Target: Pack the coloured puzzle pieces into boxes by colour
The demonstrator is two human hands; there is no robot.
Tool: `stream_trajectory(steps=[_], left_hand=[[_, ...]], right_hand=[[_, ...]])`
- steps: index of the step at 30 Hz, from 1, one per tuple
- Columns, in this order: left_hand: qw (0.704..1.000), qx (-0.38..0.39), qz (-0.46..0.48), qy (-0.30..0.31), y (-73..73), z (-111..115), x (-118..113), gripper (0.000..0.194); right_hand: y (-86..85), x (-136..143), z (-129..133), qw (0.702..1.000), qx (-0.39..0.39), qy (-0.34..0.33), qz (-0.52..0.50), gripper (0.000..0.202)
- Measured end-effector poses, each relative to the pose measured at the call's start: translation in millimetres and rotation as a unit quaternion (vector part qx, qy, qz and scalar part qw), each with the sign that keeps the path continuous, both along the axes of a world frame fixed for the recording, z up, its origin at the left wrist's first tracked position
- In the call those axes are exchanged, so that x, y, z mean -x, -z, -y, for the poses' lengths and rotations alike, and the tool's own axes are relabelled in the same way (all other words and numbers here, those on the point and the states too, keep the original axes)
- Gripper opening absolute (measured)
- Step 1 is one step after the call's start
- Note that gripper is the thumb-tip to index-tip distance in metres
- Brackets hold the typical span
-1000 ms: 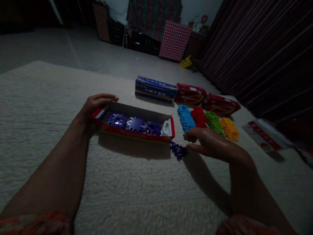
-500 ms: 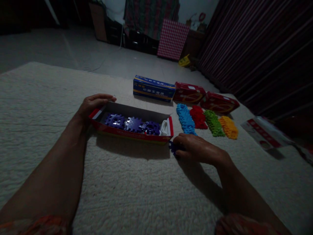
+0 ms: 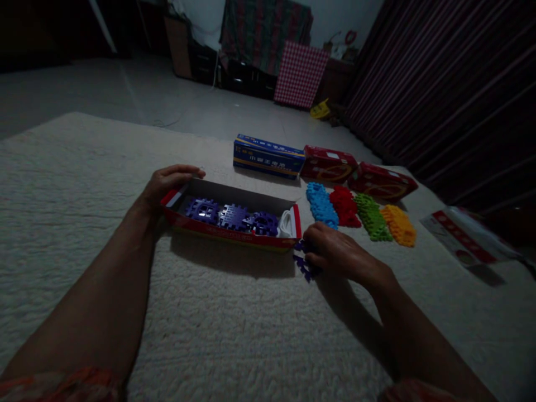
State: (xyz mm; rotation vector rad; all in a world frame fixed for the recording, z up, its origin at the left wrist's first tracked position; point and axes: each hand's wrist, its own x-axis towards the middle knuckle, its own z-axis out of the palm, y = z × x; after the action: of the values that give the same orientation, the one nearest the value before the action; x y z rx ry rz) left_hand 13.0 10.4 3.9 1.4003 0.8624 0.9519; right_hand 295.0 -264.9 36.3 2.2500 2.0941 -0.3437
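An open red box (image 3: 234, 239) lies on the pale quilted cover, with several purple interlocking blocks (image 3: 233, 216) and a coiled white cord (image 3: 286, 224) inside. My left hand (image 3: 171, 183) grips the left end of this box, its fingers reaching along the back corner; its thumb is hidden. Just off the box's right end, my right hand (image 3: 333, 248) is closed on a purple interlocking block (image 3: 302, 262), low over the cover. Part of that block is hidden under the fingers. Stacks of blue blocks (image 3: 321, 206), red blocks (image 3: 345, 206), green blocks (image 3: 372, 218) and yellow blocks (image 3: 398, 225) lie beyond my right hand.
Behind the blocks stand a blue box (image 3: 268, 157) and two dark red boxes, one (image 3: 329, 163) beside it and another (image 3: 382, 181) further right. A white and red package (image 3: 469, 237) lies at the far right. A striped curtain (image 3: 419, 84) hangs beyond.
The whole view has shifted slightly. The purple block in my right hand has tilted, and more of it shows below the fingers. My left hand stays on the box.
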Motion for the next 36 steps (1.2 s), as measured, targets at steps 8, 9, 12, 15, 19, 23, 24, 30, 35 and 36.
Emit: stream_trajectory(steps=[8,9,12,15,19,23,24,30,35,36], left_hand=[[0.999,-0.026,0.005,0.022,9.7,-11.4,2.3,0.029],[0.999,-0.024,0.009,0.023,10.0,-11.3,2.3,0.029],[0.999,-0.013,0.018,0.023,9.2,-10.5,1.5,0.027],[1.000,-0.010,0.013,0.024,7.5,-10.5,0.8,0.026],[0.999,-0.011,0.023,0.025,7.9,-11.6,0.1,0.026],[0.999,-0.002,0.043,0.028,11.9,-12.8,-0.5,0.025],[0.998,0.002,0.051,0.030,13.1,-13.3,-0.6,0.025],[0.997,0.001,0.069,0.045,17.8,-17.3,0.4,0.021],[0.995,-0.005,0.081,0.054,19.1,-19.4,-0.2,0.024],[0.995,-0.004,0.085,0.055,19.3,-19.9,-0.6,0.024]], right_hand=[[17.1,-11.1,-6.1,0.998,-0.036,-0.026,-0.039,0.024],[17.3,-9.8,-7.2,0.998,-0.038,-0.032,-0.044,0.025],[16.5,-4.0,-10.1,0.998,-0.025,-0.037,-0.047,0.020],[16.2,-8.8,-8.0,0.998,-0.022,-0.040,-0.050,0.014],[5.3,-37.0,-0.8,0.993,-0.101,-0.029,-0.044,0.019],[-31.0,-37.1,-14.9,0.977,-0.208,-0.025,-0.035,0.023],[-41.2,-26.6,-23.9,0.973,-0.225,-0.034,-0.038,0.023],[-67.9,75.8,-101.9,0.961,-0.213,-0.155,-0.088,0.019],[-54.4,123.3,-146.9,0.964,-0.157,-0.205,-0.068,0.022],[-51.8,127.6,-151.5,0.963,-0.152,-0.211,-0.066,0.022]])
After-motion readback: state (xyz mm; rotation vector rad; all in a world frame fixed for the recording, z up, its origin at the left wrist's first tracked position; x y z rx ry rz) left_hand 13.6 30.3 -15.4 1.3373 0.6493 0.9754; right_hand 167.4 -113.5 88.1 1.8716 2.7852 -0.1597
